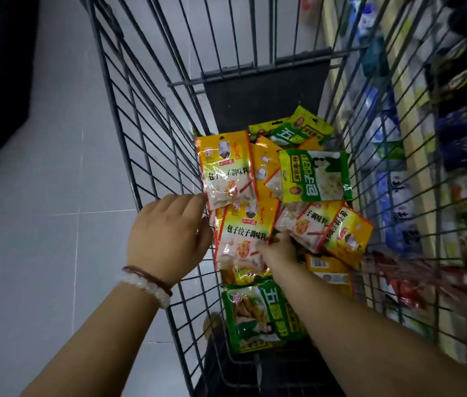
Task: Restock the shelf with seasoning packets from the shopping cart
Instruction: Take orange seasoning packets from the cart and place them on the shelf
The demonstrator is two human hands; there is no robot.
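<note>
The wire shopping cart (129, 116) holds several seasoning packets, yellow ones and green ones (312, 176), lying loose on its bottom. My left hand (169, 233) is over the cart's left wall, and its fingers curl round the left edge of yellow packets: one (226, 170) stands up above the hand and another (243, 236) lies just right of it. My right hand (278, 249) reaches down into the cart and pinches the lower right edge of that second yellow packet. A green packet (260, 313) lies under my right forearm.
The shelf (392, 144) runs along the cart's right side, filled with blurred blue, green and white packages. Grey floor tiles (40, 196) lie left of the cart, with a dark block in the upper left corner. The cart's far end has a dark panel (263, 93).
</note>
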